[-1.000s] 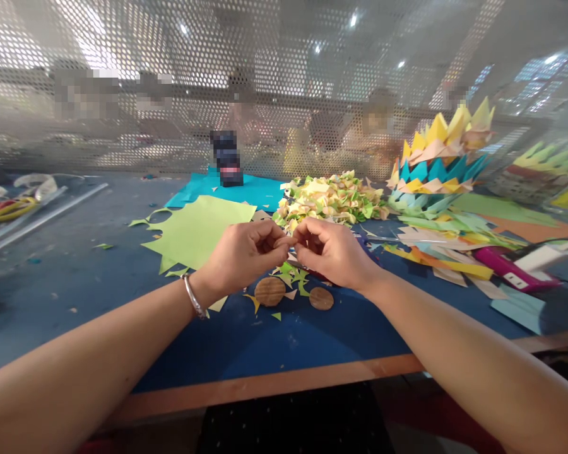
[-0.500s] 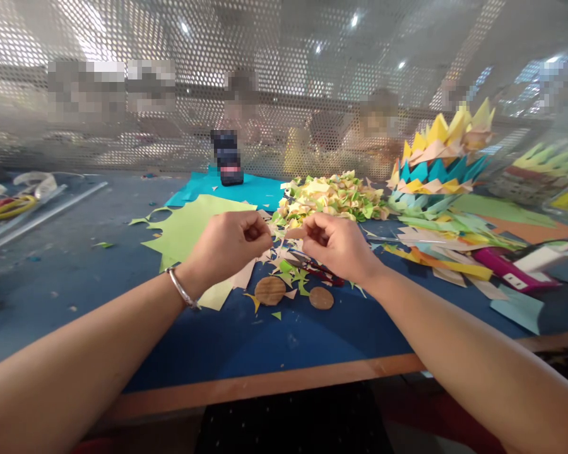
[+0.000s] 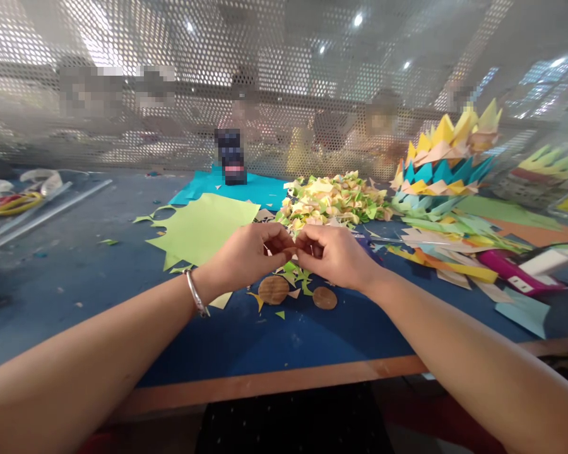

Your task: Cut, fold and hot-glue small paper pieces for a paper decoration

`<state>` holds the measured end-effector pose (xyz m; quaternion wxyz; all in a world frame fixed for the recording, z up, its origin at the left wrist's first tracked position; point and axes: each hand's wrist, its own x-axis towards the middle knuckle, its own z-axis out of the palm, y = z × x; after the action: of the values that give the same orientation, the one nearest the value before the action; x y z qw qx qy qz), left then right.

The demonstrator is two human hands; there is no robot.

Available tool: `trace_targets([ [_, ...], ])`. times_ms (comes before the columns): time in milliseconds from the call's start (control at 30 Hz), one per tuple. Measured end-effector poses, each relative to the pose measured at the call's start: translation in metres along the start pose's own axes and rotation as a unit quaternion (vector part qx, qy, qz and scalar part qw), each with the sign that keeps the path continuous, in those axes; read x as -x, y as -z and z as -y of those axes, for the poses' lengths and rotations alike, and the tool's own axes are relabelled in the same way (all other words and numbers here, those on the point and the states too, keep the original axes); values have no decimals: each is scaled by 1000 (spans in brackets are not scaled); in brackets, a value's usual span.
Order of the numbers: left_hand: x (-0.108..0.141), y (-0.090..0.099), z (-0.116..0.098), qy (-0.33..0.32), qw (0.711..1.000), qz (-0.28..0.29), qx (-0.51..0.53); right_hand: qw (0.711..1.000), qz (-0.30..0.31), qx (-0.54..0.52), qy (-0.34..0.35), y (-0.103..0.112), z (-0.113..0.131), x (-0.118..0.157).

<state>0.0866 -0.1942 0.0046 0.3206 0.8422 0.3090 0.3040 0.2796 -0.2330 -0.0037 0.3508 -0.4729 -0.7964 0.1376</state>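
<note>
My left hand (image 3: 267,249) and my right hand (image 3: 329,252) meet fingertip to fingertip above the littered middle of the table. Both are closed in a pinch around a small paper piece (image 3: 291,248), pale peach and almost wholly covered by the fingers. Below them lie two brown wood-grained discs, a larger one (image 3: 273,290) and a smaller one (image 3: 324,297). Green and peach paper scraps (image 3: 305,280) are strewn under and around the hands. Beside my left hand is a light green paper sheet (image 3: 203,224) with scalloped cut-outs along its edge.
Behind the hands rises a heap of small cut paper pieces (image 3: 336,198). A layered folded-paper model (image 3: 447,167) stands at the back right, near paper strips (image 3: 454,252) and a magenta tool (image 3: 518,271). Blue paper (image 3: 194,187) and a dark upright object (image 3: 235,173) are at the back.
My hands have come together from a gap apart. The peach piece that stuck out from my right fingers is now mostly hidden between both hands' fingertips.
</note>
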Motion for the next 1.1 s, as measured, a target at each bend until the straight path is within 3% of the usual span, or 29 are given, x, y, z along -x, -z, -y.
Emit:
trace_targets([
  [133,-2,-1,5,63,986,17,155,999,-32,2,28,1,4,1],
  [300,-4,2,5,151,932,-12,328,994,-63,11,83,1,6,3],
  [433,-6,5,0,221,893,-32,390,990,-56,47,121,-1,3,3],
  [567,-6,4,-4,257,872,-46,413,986,-62,52,146,-1,2,3],
  [700,-4,2,-4,257,873,-32,414,982,-73,43,166,1,6,3],
  [933,-2,0,-4,218,884,-8,413,992,-88,-20,89,1,5,2],
  [1100,0,-2,-8,183,907,-12,379,991,-105,-41,76,-1,3,2],
])
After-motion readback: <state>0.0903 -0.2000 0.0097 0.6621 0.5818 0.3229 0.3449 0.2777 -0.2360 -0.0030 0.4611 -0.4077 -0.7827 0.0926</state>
